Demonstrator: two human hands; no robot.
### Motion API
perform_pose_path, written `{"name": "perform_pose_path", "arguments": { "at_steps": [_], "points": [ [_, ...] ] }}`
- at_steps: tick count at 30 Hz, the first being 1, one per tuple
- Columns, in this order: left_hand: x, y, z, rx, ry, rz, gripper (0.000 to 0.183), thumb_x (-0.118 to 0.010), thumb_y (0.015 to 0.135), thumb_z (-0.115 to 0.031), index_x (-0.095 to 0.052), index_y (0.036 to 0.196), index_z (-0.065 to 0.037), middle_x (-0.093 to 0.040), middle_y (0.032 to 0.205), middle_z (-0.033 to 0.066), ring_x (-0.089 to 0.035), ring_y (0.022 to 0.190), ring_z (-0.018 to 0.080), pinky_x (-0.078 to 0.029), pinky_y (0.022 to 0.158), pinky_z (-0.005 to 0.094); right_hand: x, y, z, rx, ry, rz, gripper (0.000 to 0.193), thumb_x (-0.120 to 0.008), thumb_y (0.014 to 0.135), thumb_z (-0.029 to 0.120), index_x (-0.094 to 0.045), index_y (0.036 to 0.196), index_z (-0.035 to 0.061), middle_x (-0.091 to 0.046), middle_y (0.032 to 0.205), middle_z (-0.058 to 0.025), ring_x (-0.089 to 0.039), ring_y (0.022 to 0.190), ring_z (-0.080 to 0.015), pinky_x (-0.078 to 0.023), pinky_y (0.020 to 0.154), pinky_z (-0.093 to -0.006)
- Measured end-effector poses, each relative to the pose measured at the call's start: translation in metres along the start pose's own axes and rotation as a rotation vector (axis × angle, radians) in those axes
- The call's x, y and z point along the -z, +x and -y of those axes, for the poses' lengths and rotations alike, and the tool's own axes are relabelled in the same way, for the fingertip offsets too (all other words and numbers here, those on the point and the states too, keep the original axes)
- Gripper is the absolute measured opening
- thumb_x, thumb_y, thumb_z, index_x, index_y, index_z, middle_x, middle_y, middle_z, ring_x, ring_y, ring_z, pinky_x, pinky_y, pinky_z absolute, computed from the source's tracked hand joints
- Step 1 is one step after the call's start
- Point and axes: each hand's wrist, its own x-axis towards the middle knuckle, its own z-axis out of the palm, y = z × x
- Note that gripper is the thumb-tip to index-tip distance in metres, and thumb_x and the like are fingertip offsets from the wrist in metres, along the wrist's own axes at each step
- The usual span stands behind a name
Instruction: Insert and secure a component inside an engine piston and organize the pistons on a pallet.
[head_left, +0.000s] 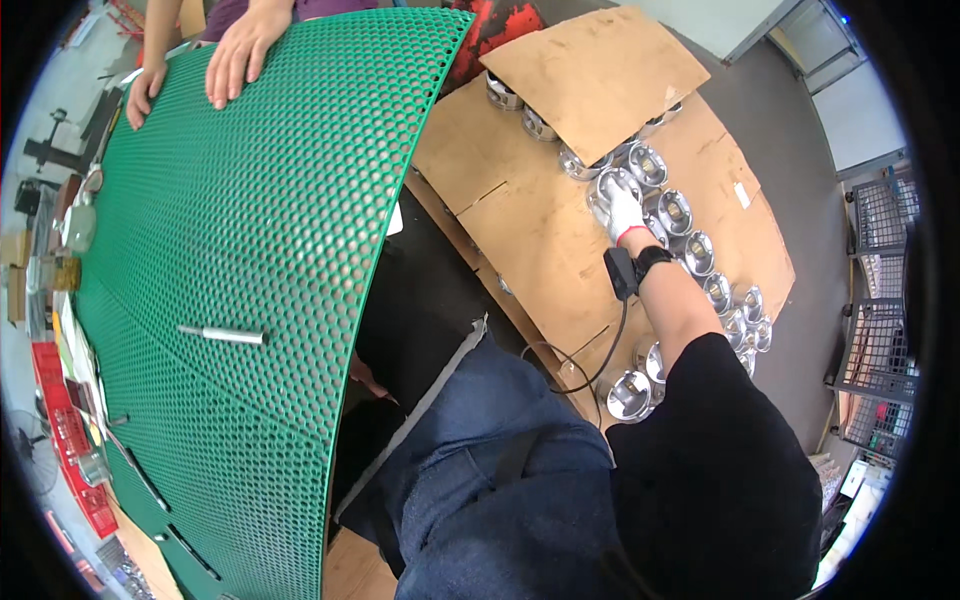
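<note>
My right hand (622, 210), in a white glove with a red cuff, reaches out to the right. Its fingers grip the rim of a shiny metal piston (612, 182) in a group standing on brown cardboard. Close by are another piston (648, 165) and a piston (675, 212) further right. What seem to be bare fingers of my left hand (368, 378) show at the edge of the green mat, beside my dark blue apron (500, 480). The rest of that hand is hidden, so its grip cannot be made out.
A green perforated mat (250, 220) covers the table at left, with a metal rod (225, 335) on it. Another person's hands (245, 55) rest at its far edge. A loose cardboard sheet (595, 75) covers some pistons. Wire crates (880, 345) stand at far right.
</note>
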Motion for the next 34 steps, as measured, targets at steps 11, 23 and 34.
{"name": "perform_pose_path", "arguments": {
  "at_steps": [11,23,34],
  "points": [
    [-0.093,-0.199,-0.065,-1.012,0.397,0.086,0.047,-0.051,0.1,-0.028,-0.049,0.134,0.005,-0.054,0.13,0.0258,-0.053,0.117,0.0413,-0.043,0.101,0.0467,-0.048,0.085,0.014,-0.192,0.212,-0.019,0.058,-0.047,0.1,0.046,-0.039,0.138,0.003,-0.047,0.141,-0.0169,-0.047,0.127,-0.0357,-0.048,0.092,-0.0467],
    [-0.124,-0.193,-0.05,-1.011,0.349,0.136,0.048,-0.051,0.085,-0.013,-0.051,0.13,0.005,-0.051,0.135,0.0264,-0.05,0.124,0.0427,-0.039,0.106,0.0483,-0.112,0.118,0.084,-0.34,0.436,0.297,0.053,-0.062,0.088,0.057,-0.036,0.054,0.0268,-0.035,0.045,0.0052,-0.032,0.035,-0.0139,-0.024,0.033,-0.0314],
    [-0.136,-0.186,-0.042,-0.955,0.26,0.112,0.053,-0.052,0.094,-0.035,-0.051,0.131,0.003,-0.049,0.137,0.0244,-0.043,0.129,0.0443,-0.03,0.111,0.0531,-0.045,0.099,0.206,0.293,0.815,0.438,0.049,-0.06,0.095,0.013,-0.044,0.137,-0.0063,-0.054,0.136,-0.0202,-0.053,0.125,-0.0351,-0.05,0.104,-0.0407]
  ]
}}
